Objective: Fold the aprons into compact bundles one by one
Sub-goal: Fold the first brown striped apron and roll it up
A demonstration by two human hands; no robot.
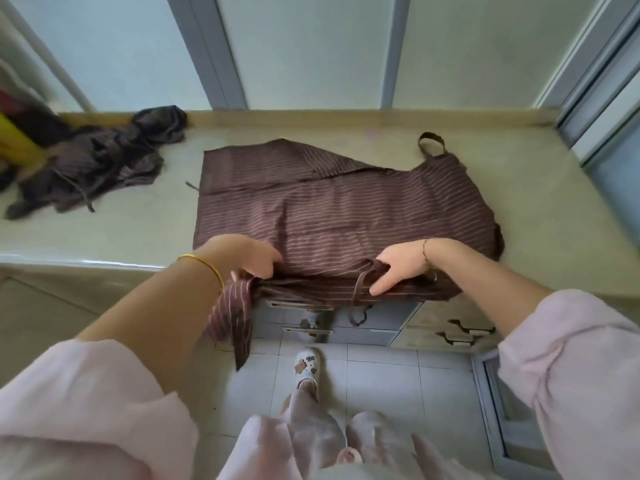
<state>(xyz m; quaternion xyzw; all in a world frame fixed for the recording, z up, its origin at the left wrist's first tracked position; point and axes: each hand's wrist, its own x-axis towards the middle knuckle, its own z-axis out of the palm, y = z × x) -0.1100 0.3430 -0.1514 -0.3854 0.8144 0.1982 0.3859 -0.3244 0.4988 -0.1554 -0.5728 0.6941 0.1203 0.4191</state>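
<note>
A brown apron with thin pale stripes (346, 206) lies spread on the pale countertop (138, 223), its neck loop at the far right and one far corner folded over. Its near edge hangs over the counter front. My left hand (247, 256) grips that near edge at the left, where a flap of cloth droops toward the floor. My right hand (398, 268) grips the same edge further right, beside a dangling tie strap. A heap of more crumpled dark striped aprons (104, 161) sits at the counter's back left.
Windows run along the back of the counter. Below the counter front are grey drawers (374, 320) and cabinet handles (464, 334). A yellow object (14, 140) stands at far left. My slippered foot (308, 372) is on the tiled floor.
</note>
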